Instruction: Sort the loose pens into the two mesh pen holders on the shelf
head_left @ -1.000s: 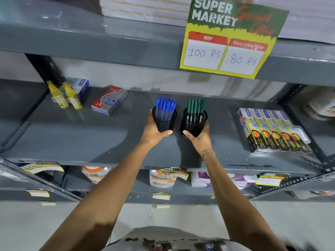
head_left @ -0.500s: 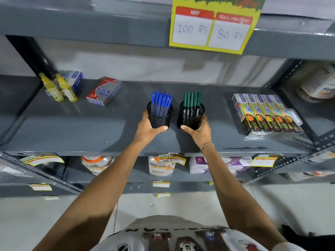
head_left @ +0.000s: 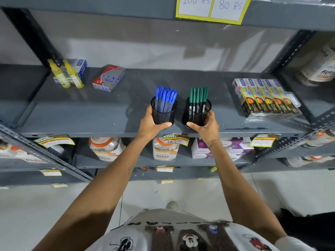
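Nearest to me, both forearms reach up toward the grey shelf (head_left: 76,113). Each hand is wrapped around a black mesh holder near the shelf's front edge: the left hand (head_left: 151,124) is closed on the left holder (head_left: 163,114), thumb across its base, and the right hand (head_left: 206,128) is clamped low on the right holder (head_left: 198,115). Inside, the blue pens (head_left: 165,100) stand bunched in the left holder and the green pens (head_left: 198,98) in the right, caps up. No loose pens show on the shelf, so the sorting looks finished.

These holders are probably light and stiff, though the thin mesh could dent under a hard squeeze; holding them low around the wall suits them, since the tall pens make them top-heavy and apt to tip.

Further back lie yellow bottles (head_left: 65,75) and a red box (head_left: 108,77). I cannot tell whether the holders' bases rest on the shelf, as the fingers hide them, and the price sign (head_left: 212,8) above is cut off.
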